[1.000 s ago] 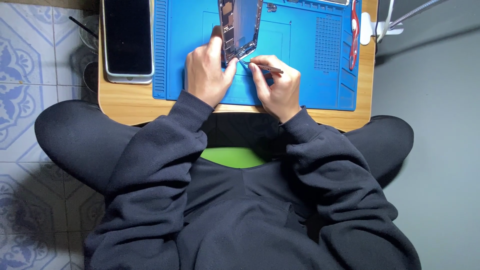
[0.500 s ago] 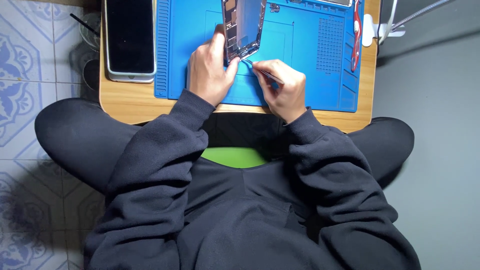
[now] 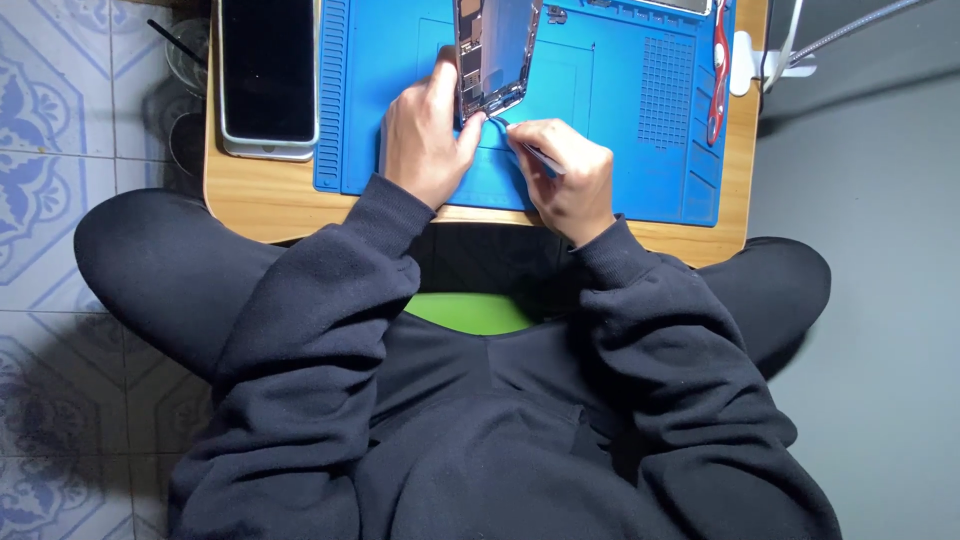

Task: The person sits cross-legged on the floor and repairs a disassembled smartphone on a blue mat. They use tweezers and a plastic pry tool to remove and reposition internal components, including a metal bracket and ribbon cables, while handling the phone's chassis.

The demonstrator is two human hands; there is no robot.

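An opened phone body (image 3: pixel 492 55) with its inner parts showing lies on a blue work mat (image 3: pixel 610 110). My left hand (image 3: pixel 425 140) grips the phone's lower left corner, thumb against its bottom edge. My right hand (image 3: pixel 570 175) is closed around a thin metal tool (image 3: pixel 535 152) whose tip points at the phone's bottom edge, close to my left thumb. Both hands rest on the mat near its front edge.
The mat lies on a small wooden table (image 3: pixel 260 205) over my crossed legs. A dark tablet (image 3: pixel 267 75) lies at the table's left. A red-handled tool (image 3: pixel 718 70) lies at the mat's right edge. Patterned floor tiles (image 3: pixel 60 120) are to the left.
My hands and the phone have stayed nearly in place. The right hand has shifted slightly, keeping the tool tip at the phone's bottom edge.
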